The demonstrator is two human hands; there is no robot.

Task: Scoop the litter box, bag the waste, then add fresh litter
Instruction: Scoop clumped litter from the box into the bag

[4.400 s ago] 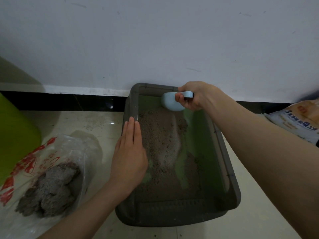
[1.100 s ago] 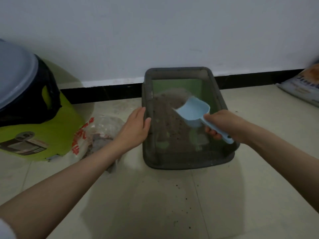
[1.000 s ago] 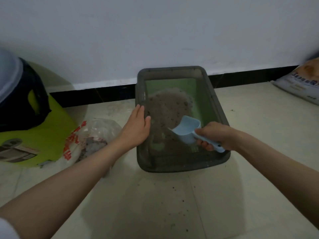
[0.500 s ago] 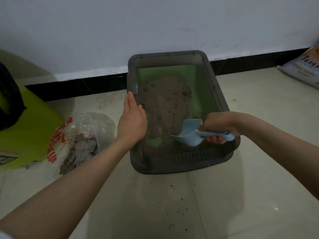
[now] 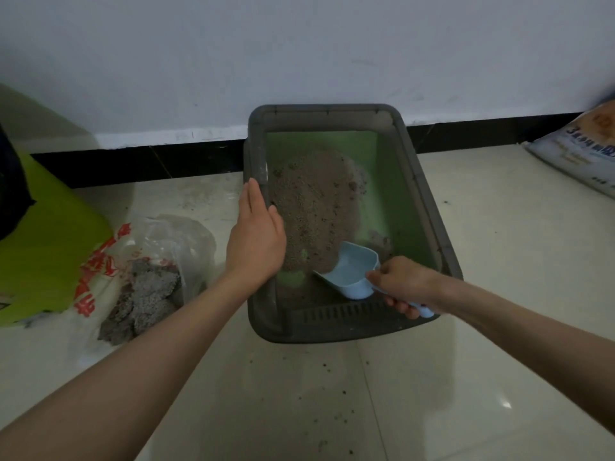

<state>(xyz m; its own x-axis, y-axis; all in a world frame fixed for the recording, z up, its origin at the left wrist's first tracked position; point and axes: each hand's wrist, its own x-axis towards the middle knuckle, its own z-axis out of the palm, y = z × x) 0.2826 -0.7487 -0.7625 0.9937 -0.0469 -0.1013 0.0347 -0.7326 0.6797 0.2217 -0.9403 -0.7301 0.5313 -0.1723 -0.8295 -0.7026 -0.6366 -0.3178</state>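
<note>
- The right hand (image 5: 404,286) is curled round the handle of the blue scoop (image 5: 349,272), at about 5 o'clock inside the box (image 5: 429,207); the handle's tip pokes out below the fingers, over the near rim.
- The scoop's long axis runs from that grip up toward 10 o'clock, mouth leading. Its bowl looks nearly empty, and its lip touches the near edge of the litter (image 5: 312,201).
- The litter lies as a heap from the scoop toward 11 to 12 o'clock, along the left half of the box; green floor shows bare on the right side.
- A small grey clump (image 5: 379,239) sits just beyond the scoop's mouth, toward 1 o'clock.
- The left hand (image 5: 256,234) lies flat on the left rim at 9 o'clock, fingers straight, steadying the box rather than gripping it.
- The bag (image 5: 149,261) with grey clumps in it lies on the floor outside the box at 9 o'clock, nearer the left hand. A loaded scoop would probably have to cross over that rim and that hand.
- The fresh-litter sack (image 5: 579,151) lies at 2 o'clock, well apart; that step looks not yet begun.
</note>
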